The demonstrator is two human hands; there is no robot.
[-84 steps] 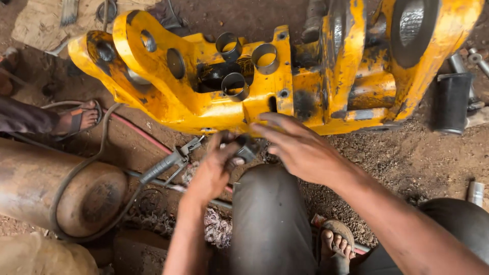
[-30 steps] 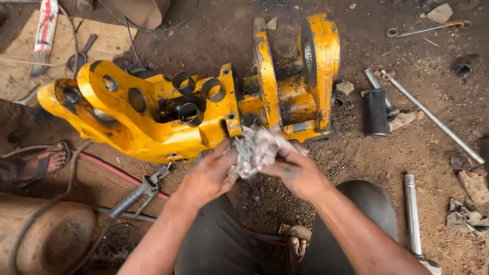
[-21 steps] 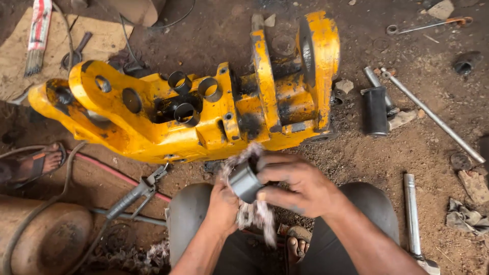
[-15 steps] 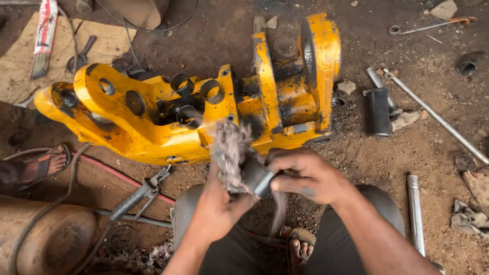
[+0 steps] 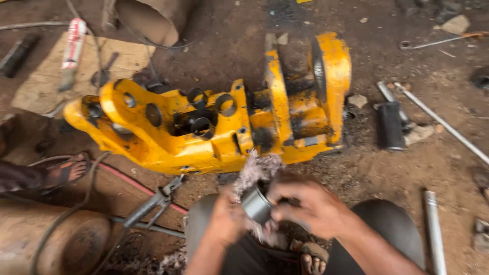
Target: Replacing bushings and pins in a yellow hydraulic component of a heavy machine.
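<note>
Now turned end-on and lower than half a second back, short steel bush (image 5: 256, 203) gripped by right hand (image 5: 310, 206), left hand (image 5: 226, 219) clutching grey rag (image 5: 252, 170) against it, mid-wipe probably, below yellow casting (image 5: 214, 132).

Your one head camera, looking steeply down from above your knees, close over your hands, facing the yellow machine housing (image 5: 219, 127) on the dirt ground (image 5: 387, 178) ahead.
</note>
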